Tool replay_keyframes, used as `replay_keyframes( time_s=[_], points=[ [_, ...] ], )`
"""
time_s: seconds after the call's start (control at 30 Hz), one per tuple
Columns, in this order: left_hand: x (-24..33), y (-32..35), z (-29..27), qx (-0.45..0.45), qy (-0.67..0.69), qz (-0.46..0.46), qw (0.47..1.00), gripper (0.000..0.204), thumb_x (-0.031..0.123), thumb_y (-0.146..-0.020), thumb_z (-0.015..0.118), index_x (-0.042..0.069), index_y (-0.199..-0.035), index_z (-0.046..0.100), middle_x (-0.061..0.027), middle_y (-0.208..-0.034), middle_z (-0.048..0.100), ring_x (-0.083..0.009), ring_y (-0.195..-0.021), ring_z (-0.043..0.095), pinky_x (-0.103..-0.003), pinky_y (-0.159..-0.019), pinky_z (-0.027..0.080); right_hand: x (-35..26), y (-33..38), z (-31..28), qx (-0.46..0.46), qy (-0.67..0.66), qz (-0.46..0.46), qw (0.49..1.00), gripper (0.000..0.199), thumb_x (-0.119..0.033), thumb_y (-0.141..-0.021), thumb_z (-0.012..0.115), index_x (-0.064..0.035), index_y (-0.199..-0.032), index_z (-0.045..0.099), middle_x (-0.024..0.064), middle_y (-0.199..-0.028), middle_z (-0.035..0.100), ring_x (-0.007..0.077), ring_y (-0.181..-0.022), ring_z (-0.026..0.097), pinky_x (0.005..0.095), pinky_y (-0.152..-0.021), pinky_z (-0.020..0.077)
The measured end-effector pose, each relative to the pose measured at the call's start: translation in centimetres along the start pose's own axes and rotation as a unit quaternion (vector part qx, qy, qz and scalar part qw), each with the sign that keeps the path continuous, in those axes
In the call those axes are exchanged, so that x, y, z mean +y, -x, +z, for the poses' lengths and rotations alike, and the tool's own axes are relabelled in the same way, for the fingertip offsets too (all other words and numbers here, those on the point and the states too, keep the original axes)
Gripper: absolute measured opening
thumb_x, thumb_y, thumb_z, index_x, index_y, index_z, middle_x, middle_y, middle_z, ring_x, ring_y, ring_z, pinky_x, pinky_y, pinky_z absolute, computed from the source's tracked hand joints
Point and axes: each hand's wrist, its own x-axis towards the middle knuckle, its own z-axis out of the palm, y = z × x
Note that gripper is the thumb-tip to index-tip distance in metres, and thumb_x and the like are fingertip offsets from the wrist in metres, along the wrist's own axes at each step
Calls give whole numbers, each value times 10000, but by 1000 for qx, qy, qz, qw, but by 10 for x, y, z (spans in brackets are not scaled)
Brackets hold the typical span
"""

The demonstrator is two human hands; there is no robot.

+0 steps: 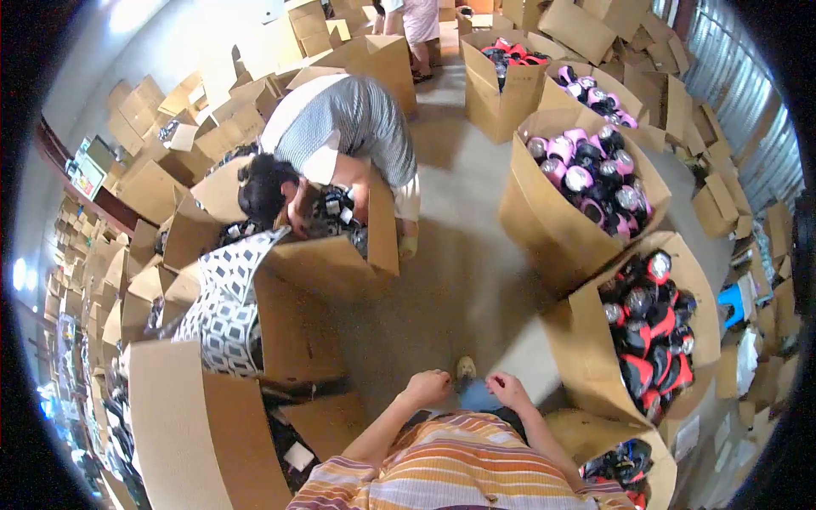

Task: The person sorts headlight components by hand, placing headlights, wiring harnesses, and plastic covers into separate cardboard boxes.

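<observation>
In front of my striped shirt, my left hand (429, 388) is loosely closed, its fingers curled and nothing seen in it. My right hand (507, 390) hangs a short way to its right, fingers also curled, no object visible. Neither hand touches a box. Nearest on the right is a tall carton (586, 327) of red and black lamp-like items (650, 344). A carton (327, 425) with dark contents stands to the left of my left hand.
Another person (340, 127) bends into a carton (327, 259) of black parts at left. A patterned cloth (225, 314) drapes over a box. Cartons of pink and black items (586, 174) line the right side. Concrete floor (438, 297) runs between the rows. A blue stool (733, 304) stands far right.
</observation>
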Motion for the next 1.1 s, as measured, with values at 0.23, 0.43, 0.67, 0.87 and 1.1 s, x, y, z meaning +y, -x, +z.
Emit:
replay_keyframes(
  time_s=[0.23, 0.43, 0.67, 0.87, 1.1],
  points=[
    [-54, -115, -137, 80, 61, -99, 990, 236, 227, -758, 415, 78, -869, 561, -129, -878, 555, -281, -816, 531, -370, -702, 432, -68, -168, -82, -55, 33, -21, 998, 156, -138, -782, 478, 7, -794, 534, 49, -680, 559, 109, -627, 531, 231, -594, 431],
    [-109, -219, -208, 52, 123, -92, 987, 256, 221, -755, 389, 68, -855, 569, -150, -889, 555, -290, -844, 523, -374, -723, 422, -120, -310, -123, -67, 24, 39, 997, 155, -140, -782, 474, 0, -797, 539, 53, -696, 563, 111, -629, 534, 230, -586, 433],
    [-162, -379, -374, 108, 56, 52, 991, 232, 228, -740, 425, 50, -834, 541, -141, -859, 551, -294, -796, 531, -376, -679, 433, -179, -464, -190, -16, 1, 71, 997, 131, -119, -780, 480, -1, -794, 536, 53, -672, 565, 104, -618, 537, 231, -573, 438],
    [-161, -517, -472, 112, 68, 99, 986, 217, 213, -739, 464, 57, -875, 528, -136, -844, 546, -302, -785, 530, -387, -669, 433, -211, -608, -241, -15, 130, -20, 991, 132, -73, -770, 458, 25, -805, 540, 58, -682, 560, 124, -611, 521, 246, -568, 431],
    [-178, -644, -600, 158, 108, 23, 981, 228, 236, -749, 473, 69, -894, 530, -132, -847, 541, -305, -778, 527, -386, -657, 429, -268, -805, -319, -4, -8, -52, 999, 172, -167, -736, 525, -14, -803, 562, 116, -740, 583, 203, -674, 561, 291, -599, 422]
  ],
)
